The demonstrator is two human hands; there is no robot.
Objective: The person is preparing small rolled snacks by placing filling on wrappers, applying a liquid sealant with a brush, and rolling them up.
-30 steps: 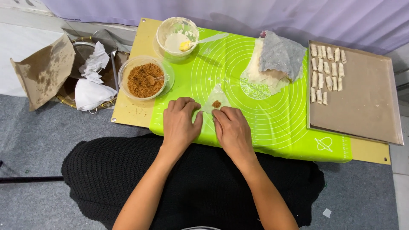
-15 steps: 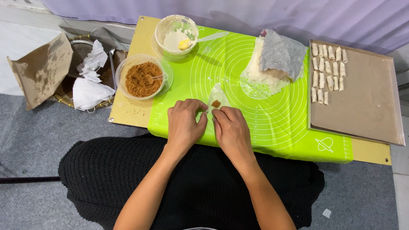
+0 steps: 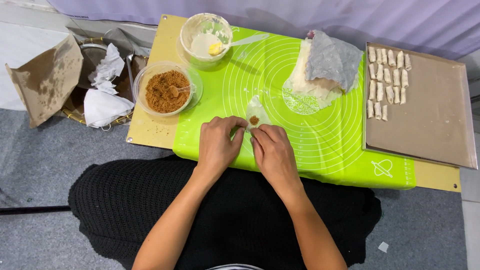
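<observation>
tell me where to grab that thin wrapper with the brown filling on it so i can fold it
Take the wrapper by its near edge, coming from the person's side, where the left hand and right hand already pinch it. It lies flat on the green mat, and the filling sits close to that edge.

One view only: head cam, worn by the person, looks almost straight down from above at the low board [image 3: 150, 130] and green mat [image 3: 320, 145] in front of the lap. Fairly near, approx. arm's length: both forearms enter from the bottom edge. Far side of the board is at the top of the frame; floor is visible left and right. No 2nd view to overlap with.
</observation>
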